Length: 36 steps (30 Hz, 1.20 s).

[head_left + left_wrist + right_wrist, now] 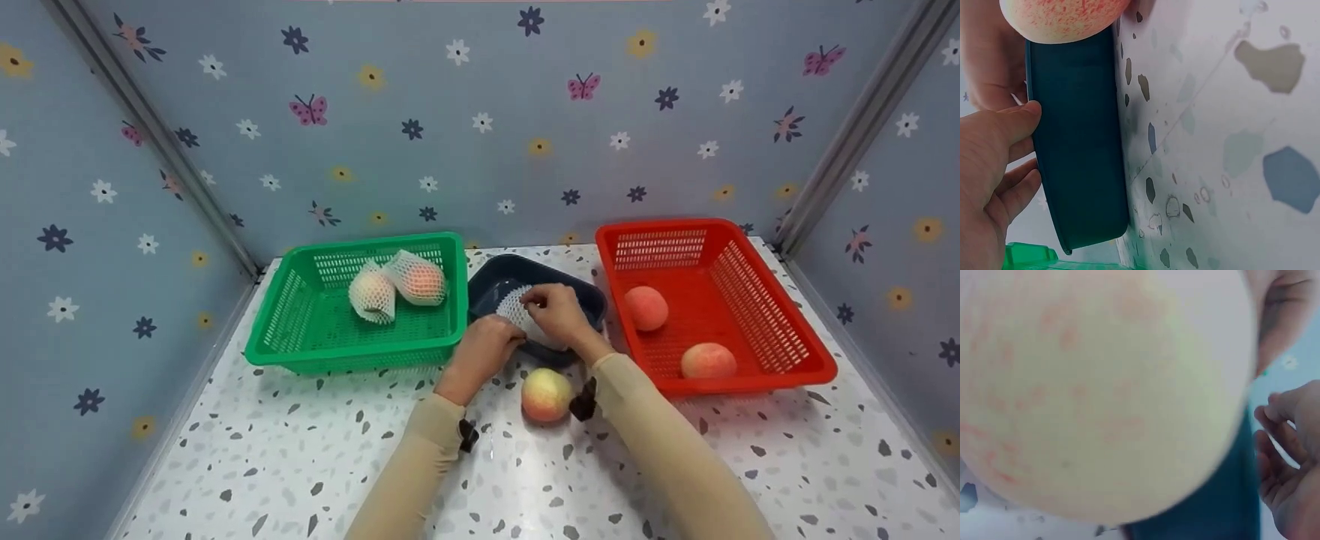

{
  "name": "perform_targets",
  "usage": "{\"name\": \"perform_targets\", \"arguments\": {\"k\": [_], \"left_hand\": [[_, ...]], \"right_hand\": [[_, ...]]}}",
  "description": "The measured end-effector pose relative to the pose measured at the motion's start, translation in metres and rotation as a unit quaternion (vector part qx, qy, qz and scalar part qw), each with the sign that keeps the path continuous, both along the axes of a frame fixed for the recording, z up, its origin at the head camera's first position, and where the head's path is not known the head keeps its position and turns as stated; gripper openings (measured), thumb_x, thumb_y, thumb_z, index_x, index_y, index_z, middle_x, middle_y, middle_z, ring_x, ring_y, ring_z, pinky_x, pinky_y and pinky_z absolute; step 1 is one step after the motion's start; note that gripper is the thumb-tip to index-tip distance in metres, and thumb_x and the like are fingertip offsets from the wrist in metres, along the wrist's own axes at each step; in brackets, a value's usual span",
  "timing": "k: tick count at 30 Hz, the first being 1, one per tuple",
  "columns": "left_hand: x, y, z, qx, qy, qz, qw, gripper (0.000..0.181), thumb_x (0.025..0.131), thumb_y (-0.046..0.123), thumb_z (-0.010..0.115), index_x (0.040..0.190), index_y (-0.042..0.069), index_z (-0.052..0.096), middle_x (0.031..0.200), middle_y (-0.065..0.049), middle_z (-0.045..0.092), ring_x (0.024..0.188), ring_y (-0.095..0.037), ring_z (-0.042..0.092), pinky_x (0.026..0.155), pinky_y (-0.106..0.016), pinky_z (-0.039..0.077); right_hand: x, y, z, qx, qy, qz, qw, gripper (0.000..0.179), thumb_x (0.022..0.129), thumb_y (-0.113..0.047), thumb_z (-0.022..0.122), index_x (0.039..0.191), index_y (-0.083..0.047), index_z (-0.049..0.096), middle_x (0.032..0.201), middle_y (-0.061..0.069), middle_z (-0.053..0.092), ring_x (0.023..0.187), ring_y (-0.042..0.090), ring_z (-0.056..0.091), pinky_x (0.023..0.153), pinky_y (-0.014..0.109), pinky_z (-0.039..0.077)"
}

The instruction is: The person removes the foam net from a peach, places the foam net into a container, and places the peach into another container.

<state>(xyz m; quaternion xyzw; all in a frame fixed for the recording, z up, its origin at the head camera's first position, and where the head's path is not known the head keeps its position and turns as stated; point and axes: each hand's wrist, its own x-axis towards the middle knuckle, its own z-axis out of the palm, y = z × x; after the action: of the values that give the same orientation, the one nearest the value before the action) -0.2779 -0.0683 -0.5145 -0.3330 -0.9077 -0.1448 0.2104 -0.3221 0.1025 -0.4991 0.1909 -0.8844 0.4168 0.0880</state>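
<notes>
A dark blue plastic basin (491, 281) sits between two baskets, with a white foam net (514, 306) inside it. My right hand (559, 311) reaches over the basin, thumb and forefinger pinching at the net's upper edge. My left hand (487, 349) is at the basin's near left rim, beside the net. Its thumb (1030, 112) overlaps the rim in the left wrist view; what its fingertips hold is hidden. A bare yellow-pink peach (546, 395) lies on the table in front of the basin, between my forearms. That peach fills much of the right wrist view.
A green basket (352, 352) on the left holds two peaches in foam nets (373, 294). To the right, a red basket (739, 384) holds two bare peaches (709, 361). Both flank the basin closely. A flowered panel (480, 150) stands behind the speckled table (300, 457).
</notes>
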Motion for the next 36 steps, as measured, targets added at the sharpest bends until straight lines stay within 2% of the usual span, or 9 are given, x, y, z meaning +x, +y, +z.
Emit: {"name": "perform_targets", "arguments": {"k": [4,8,12,17,21,25,31,33,36], "left_hand": [[-0.001,0.001,0.0,0.005,-0.004,-0.001,1.0,0.008,0.086,0.011,0.072,0.085,0.016,0.078,0.08,0.0,0.07,0.076,-0.017,0.065,0.072,-0.033,0.053],[-0.002,0.002,-0.001,0.012,-0.017,-0.003,0.9998,0.009,0.086,0.009,0.073,0.086,0.015,0.079,0.081,0.0,0.071,0.077,-0.016,0.066,0.073,-0.031,0.053],[-0.001,0.001,0.0,0.013,-0.025,0.0,0.9996,0.009,0.086,0.009,0.073,0.089,0.015,0.079,0.084,0.001,0.072,0.079,-0.016,0.066,0.075,-0.03,0.054],[0.0,0.0,-0.001,0.012,-0.021,0.003,0.9997,0.007,0.087,0.012,0.073,0.091,0.015,0.079,0.085,0.001,0.072,0.081,-0.015,0.066,0.076,-0.03,0.053],[-0.001,0.001,-0.002,0.016,-0.01,-0.003,0.9998,0.008,0.088,0.013,0.072,0.09,0.015,0.079,0.084,0.001,0.071,0.08,-0.015,0.065,0.075,-0.031,0.053],[-0.001,0.002,0.0,0.018,-0.006,-0.002,0.9998,0.008,0.089,0.013,0.071,0.09,0.014,0.079,0.084,0.0,0.071,0.08,-0.016,0.066,0.076,-0.032,0.053],[0.0,-0.001,0.0,0.014,-0.017,0.015,0.9996,0.009,0.09,0.015,0.071,0.093,0.015,0.079,0.085,0.001,0.071,0.081,-0.015,0.065,0.077,-0.031,0.053],[0.0,0.0,-0.001,0.012,-0.02,0.016,0.9996,0.008,0.089,0.016,0.071,0.092,0.015,0.079,0.085,0.001,0.071,0.081,-0.015,0.066,0.077,-0.031,0.053],[-0.001,0.001,-0.002,0.013,-0.017,0.011,0.9997,0.007,0.088,0.015,0.072,0.091,0.015,0.079,0.085,0.001,0.071,0.081,-0.016,0.066,0.077,-0.032,0.053]], "right_hand": [[0.015,0.008,0.016,-0.013,0.019,-0.02,0.9995,0.014,0.086,-0.001,0.065,0.095,-0.005,0.075,0.088,0.003,0.072,0.079,0.018,0.062,0.075,0.036,0.052],[0.036,0.018,0.03,-0.015,0.062,-0.009,0.9979,0.011,0.085,-0.002,0.067,0.092,-0.006,0.074,0.087,0.002,0.072,0.079,0.019,0.064,0.075,0.037,0.054],[0.061,0.026,0.043,0.007,0.108,0.018,0.9939,0.01,0.085,-0.002,0.068,0.092,-0.006,0.074,0.09,0.003,0.072,0.082,0.022,0.065,0.076,0.039,0.054],[0.095,0.032,0.05,0.055,0.155,0.036,0.9858,0.01,0.085,-0.008,0.071,0.094,-0.011,0.074,0.094,0.0,0.071,0.088,0.018,0.062,0.079,0.033,0.052],[0.12,0.035,0.039,0.091,0.19,0.057,0.9759,0.016,0.083,-0.012,0.075,0.099,-0.014,0.074,0.102,-0.002,0.068,0.095,0.015,0.057,0.084,0.032,0.051],[0.133,0.033,0.017,0.138,0.218,0.091,0.9618,0.033,0.082,-0.018,0.077,0.115,-0.012,0.07,0.12,0.005,0.064,0.108,0.023,0.056,0.092,0.04,0.049],[0.138,0.025,-0.015,0.253,0.213,0.134,0.934,0.058,0.087,-0.038,0.071,0.138,-0.016,0.054,0.146,0.013,0.044,0.128,0.036,0.043,0.104,0.053,0.035],[0.137,0.024,-0.024,0.284,0.205,0.145,0.9253,0.064,0.087,-0.042,0.07,0.142,-0.018,0.049,0.149,0.013,0.04,0.13,0.037,0.04,0.104,0.055,0.034],[0.136,0.023,-0.034,0.305,0.204,0.142,0.9193,0.061,0.088,-0.04,0.069,0.141,-0.017,0.05,0.147,0.016,0.041,0.127,0.039,0.042,0.101,0.057,0.037]]}}
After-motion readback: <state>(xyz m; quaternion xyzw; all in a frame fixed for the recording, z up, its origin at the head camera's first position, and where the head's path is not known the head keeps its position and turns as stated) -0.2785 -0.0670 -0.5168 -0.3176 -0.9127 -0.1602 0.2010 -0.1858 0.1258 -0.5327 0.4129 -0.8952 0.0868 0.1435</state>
